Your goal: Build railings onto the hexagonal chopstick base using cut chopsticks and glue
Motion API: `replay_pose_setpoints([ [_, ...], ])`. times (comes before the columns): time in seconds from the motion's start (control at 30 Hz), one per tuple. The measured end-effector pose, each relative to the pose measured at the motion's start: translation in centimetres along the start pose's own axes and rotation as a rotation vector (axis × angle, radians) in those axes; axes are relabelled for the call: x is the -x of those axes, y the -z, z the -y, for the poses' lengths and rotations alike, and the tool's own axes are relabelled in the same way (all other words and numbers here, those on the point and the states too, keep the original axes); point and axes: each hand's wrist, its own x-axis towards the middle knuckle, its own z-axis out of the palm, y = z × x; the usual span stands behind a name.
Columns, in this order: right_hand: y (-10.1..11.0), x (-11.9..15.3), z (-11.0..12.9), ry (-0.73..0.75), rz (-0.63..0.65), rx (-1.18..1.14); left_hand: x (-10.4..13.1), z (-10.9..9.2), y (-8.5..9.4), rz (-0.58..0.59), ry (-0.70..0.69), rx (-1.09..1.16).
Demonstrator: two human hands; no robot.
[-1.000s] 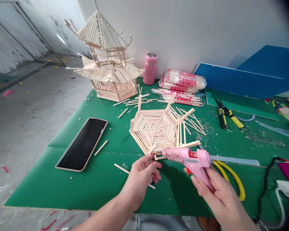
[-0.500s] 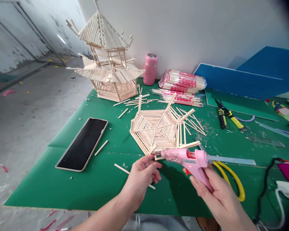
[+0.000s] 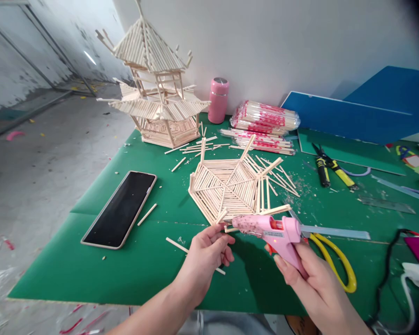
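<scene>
My right hand [image 3: 312, 274] is wrapped round the handle of a pink hot glue gun [image 3: 265, 228], with a clear glue stick [image 3: 338, 231] jutting from its back. The gun's nozzle points left at the near corner of a hexagonal stick panel [image 3: 226, 186], which lies flat and has posts rising from its corners. At that corner, my left hand [image 3: 211, 246] is closed, its fingertips at the base of a short wooden stick [image 3: 222, 215]. The nozzle tip is very close to these fingertips; contact with the stick cannot be made out.
A stick pagoda [image 3: 157, 93] stands at the back left, beside a pink flask [image 3: 218, 100] and packs of wrapped chopsticks [image 3: 265, 122]. A phone [image 3: 120, 209] lies left. Pliers [image 3: 333, 170], a yellow-handled tool [image 3: 338, 265] and a dark cable [image 3: 384, 270] are to the right.
Almost nothing differs. The glue gun has shifted very slightly left at the same corner, and my left hand keeps its place.
</scene>
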Motion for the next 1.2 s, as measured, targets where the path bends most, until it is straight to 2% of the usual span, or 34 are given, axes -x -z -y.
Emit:
replay_pose_setpoints([
  [0.2,0.1,0.1,-0.1,-0.021,-0.018,0.020,0.1,0.1,0.1,-0.011,0.011,-0.002],
  [0.37,0.2,0.0,-0.6,0.027,0.027,0.051,0.0,0.0,0.1,-0.004,0.008,0.002],
  [0.5,0.5,0.2,-1.2,0.001,-0.015,0.100,0.1,0.1,0.0,0.000,0.003,0.002],
  [0.7,0.1,0.0,-0.6,0.001,0.063,0.002,0.0,0.3,0.0,0.005,-0.008,-0.010],
  [0.9,0.4,0.3,-0.8,-0.036,-0.033,0.059,-0.1,0.4,0.0,0.016,-0.016,-0.025],
  [1.1,0.2,0.6,-0.5,-0.110,0.001,-0.069,-0.4,0.7,0.2,0.017,-0.041,-0.033],
  [1.2,0.3,0.4,-0.4,-0.086,0.056,-0.074,-0.4,0.8,0.2,0.016,-0.046,-0.039],
])
